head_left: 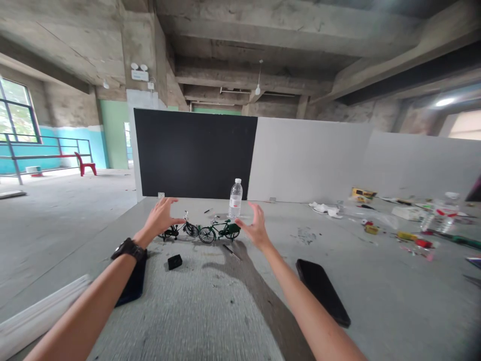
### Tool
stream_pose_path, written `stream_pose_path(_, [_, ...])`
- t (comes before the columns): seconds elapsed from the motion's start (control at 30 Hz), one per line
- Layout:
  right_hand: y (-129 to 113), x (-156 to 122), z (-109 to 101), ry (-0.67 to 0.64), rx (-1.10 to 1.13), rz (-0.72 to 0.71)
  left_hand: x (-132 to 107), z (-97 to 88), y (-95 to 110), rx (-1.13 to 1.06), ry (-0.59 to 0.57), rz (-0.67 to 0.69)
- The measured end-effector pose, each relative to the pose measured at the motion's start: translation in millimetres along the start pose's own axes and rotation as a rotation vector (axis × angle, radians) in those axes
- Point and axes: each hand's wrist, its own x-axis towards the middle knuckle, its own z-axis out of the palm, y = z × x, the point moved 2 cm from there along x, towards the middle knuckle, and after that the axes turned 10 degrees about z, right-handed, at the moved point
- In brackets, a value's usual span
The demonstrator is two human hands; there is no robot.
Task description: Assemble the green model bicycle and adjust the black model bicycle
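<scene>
Green model bicycle (pixel 220 231) upright on grey bench (pixel 210 311), black model bicycle (pixel 179 230) just left, left hand (pixel 161 216) and right hand (pixel 255 225) spread open, empty, flanking both, water bottle (pixel 235 198) behind.

Bare concrete ceiling (pixel 263 30) with heavy beams, one hanging bulb (pixel 257 90); black panel (pixel 195 153) upright beside white panels (pixel 311 160); teal-and-white wall (pixel 56 145) at left with window (pixel 17 113) admitting daylight; metal railing (pixel 45 150); red plastic chair (pixel 85 164); grey concrete floor (pixel 56 215); twin-lamp emergency light (pixel 139 72) on column
</scene>
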Motion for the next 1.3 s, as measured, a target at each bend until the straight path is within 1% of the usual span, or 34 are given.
stream_pose_path(0.07, [-21.0, -2.4, -5.0, 0.078, -0.032, -0.097, -6.2, 1.4, -22.0, -0.014, -0.07, -0.017])
stream_pose_path(0.13, [-43.7, -9.0, -7.5, 0.113, -0.056, -0.194, -12.6, 10.8, -33.8, -0.057, -0.136, -0.007])
stream_pose_path(0.2, [-64.7, -20.4, -8.0, 0.101, -0.076, -0.26, -17.5, 20.8, -37.0, -0.097, -0.164, 0.003])
stream_pose_path(0.3, [-87.2, -45.2, -7.1, 0.029, -0.094, -0.316, -21.9, 26.0, -34.8, -0.119, -0.139, -0.002])
stream_pose_path(0.4, [-94.5, -71.9, -5.9, -0.047, -0.119, -0.331, -25.3, 16.2, -33.1, -0.118, -0.097, -0.031])
stream_pose_path(0.53, [-88.3, -97.0, -1.1, -0.084, -0.112, -0.362, -29.9, -11.3, -29.2, -0.107, -0.059, -0.076])
stream_pose_path(0.63, [-85.3, -104.6, 9.2, -0.176, -0.053, -0.349, -34.4, -32.8, -14.9, -0.119, -0.053, -0.073])
stream_pose_path(0.7, [-87.3, -106.9, 17.9, -0.256, 0.002, -0.306, -39.7, -44.8, 3.0, -0.134, -0.056, -0.063])
stream_pose_path(0.77, [-90.8, -109.1, 26.5, -0.343, 0.079, -0.23, -48.0, -53.8, 27.0, -0.18, -0.081, -0.038])
stream_pose_path(0.83, [-92.9, -112.0, 33.8, -0.434, 0.186, -0.122, -59.4, -59.8, 53.5, -0.24, -0.1, -0.026])
stream_pose_path(0.9, [-92.6, -115.7, 38.7, -0.522, 0.297, -0.027, -72.6, -62.0, 77.4, -0.277, -0.12, -0.047])
stream_pose_path(0.97, [-89.8, -119.2, 40.8, -0.581, 0.355, 0.026, -85.6, -60.0, 94.8, -0.286, -0.125, -0.051])
stream_pose_path(1.03, [-85.8, -121.9, 41.1, -0.636, 0.383, 0.051, -96.6, -53.5, 103.2, -0.355, -0.136, -0.068])
stream_pose_path(1.07, [-83.8, -123.2, 40.8, -0.666, 0.407, 0.066, -101.2, -48.8, 104.1, -0.403, -0.156, -0.094])
stream_pose_path(1.17, [-80.7, -127.4, 40.1, -0.779, 0.55, 0.138, -111.5, -34.4, 100.9, -0.554, -0.234, -0.183])
stream_pose_path(1.3, [-81.8, -133.8, 40.0, -0.862, 0.669, 0.274, -119.0, -26.8, 100.0, -0.689, -0.259, -0.19])
